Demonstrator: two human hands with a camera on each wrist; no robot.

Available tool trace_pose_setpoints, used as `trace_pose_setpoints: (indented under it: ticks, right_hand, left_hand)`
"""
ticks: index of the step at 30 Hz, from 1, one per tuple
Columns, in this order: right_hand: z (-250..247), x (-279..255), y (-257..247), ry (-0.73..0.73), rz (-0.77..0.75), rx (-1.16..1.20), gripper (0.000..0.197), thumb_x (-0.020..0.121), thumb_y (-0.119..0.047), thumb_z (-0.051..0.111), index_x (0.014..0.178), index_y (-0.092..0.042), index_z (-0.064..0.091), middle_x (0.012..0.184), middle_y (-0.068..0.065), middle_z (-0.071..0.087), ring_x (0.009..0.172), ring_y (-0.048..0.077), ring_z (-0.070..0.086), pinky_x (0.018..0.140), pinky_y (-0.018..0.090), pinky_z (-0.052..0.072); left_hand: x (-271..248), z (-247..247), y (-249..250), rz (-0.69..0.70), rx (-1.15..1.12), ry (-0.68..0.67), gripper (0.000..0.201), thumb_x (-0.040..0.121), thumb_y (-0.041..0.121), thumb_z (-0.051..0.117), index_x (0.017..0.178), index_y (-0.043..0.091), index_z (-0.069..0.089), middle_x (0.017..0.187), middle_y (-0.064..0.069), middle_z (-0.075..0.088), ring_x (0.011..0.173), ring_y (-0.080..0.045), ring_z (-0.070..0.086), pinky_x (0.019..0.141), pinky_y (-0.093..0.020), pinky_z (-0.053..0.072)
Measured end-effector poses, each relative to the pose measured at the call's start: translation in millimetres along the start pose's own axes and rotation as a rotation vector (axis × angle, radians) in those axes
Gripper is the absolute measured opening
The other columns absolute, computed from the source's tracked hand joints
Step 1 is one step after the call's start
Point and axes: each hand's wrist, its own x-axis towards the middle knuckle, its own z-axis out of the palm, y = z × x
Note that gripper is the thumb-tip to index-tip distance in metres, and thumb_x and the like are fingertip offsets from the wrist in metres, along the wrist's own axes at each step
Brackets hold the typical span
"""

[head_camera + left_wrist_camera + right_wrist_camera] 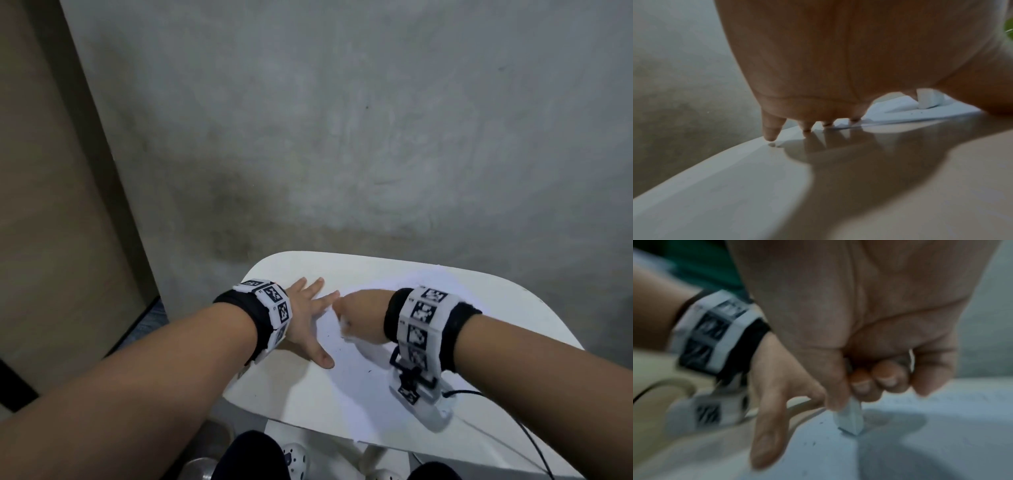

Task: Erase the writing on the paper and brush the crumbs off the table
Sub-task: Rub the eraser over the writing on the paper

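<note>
A white sheet of paper [346, 387] lies on the small white table [534, 318]. My left hand [308, 315] lies flat with spread fingers on the paper's left edge, pressing it down. My right hand [359, 315] grips a white eraser [849, 418], whose lower end touches the paper; the eraser [927, 99] also shows in the left wrist view behind my left hand [818, 126]. Dark eraser crumbs [813, 443] are scattered on the paper [920, 443] near the eraser; crumbs [339, 349] also dot the sheet between both hands. My right hand [869, 386] is blurred.
The table's far rounded edge [342, 255] sits close to a grey concrete wall [342, 137]. A black cable [527, 438] runs from my right wrist device over the table's near right part. My knees and white shoes [294, 459] show below the near edge.
</note>
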Motion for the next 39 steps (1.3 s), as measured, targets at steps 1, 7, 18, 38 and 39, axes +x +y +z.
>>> trace_pose_setpoints:
  ticks: [1,7,18,38,39]
  right_hand:
    - [-3,3,7,0.013,0.025,0.028,0.030,0.095,-0.022,0.049,0.117,-0.003,0.059,0.102,0.005,0.065,0.095,0.025,0.060,0.079,0.032,0.046]
    - [-4,3,-9,0.022,-0.009,-0.027,0.034,0.094,-0.023,0.055,0.125,-0.010,0.058,0.125,0.009,0.061,0.115,0.025,0.058,0.087,0.031,0.044]
    - [-12,8,7,0.075,0.091,0.034,0.025,0.088,-0.025,0.057,0.108,-0.014,0.067,0.103,0.001,0.070,0.096,0.024,0.066,0.080,0.032,0.052]
    - [-10,10,-12,0.098,0.050,-0.002,0.026,0.089,-0.024,0.057,0.112,-0.016,0.065,0.106,0.002,0.068,0.094,0.023,0.064,0.077,0.032,0.048]
    - [-6,10,-19,0.092,-0.007,0.012,0.029,0.089,-0.026,0.058,0.116,-0.017,0.063,0.109,0.004,0.067,0.097,0.025,0.064,0.078,0.033,0.048]
  left_hand:
    - [0,1,-1,0.001,-0.006,-0.002,0.126,0.068,0.077,0.067,0.149,0.042,-0.023,0.159,0.007,-0.031,0.148,-0.024,-0.025,0.116,-0.057,-0.003]
    - [2,1,3,-0.007,0.014,0.004,0.126,0.067,0.076,0.069,0.151,0.042,-0.019,0.160,0.003,-0.029,0.148,-0.027,-0.024,0.116,-0.059,0.000]
    - [2,1,3,-0.017,0.003,0.001,0.126,0.067,0.077,0.068,0.150,0.043,-0.020,0.160,0.004,-0.028,0.148,-0.027,-0.023,0.116,-0.060,0.001]
    - [4,2,2,-0.008,-0.010,-0.005,0.126,0.064,0.078,0.069,0.150,0.046,-0.018,0.160,0.005,-0.030,0.147,-0.025,-0.025,0.115,-0.062,0.001]
    - [5,2,2,-0.009,-0.011,-0.005,0.125,0.064,0.078,0.069,0.151,0.046,-0.015,0.160,0.005,-0.030,0.147,-0.025,-0.025,0.115,-0.062,0.002]
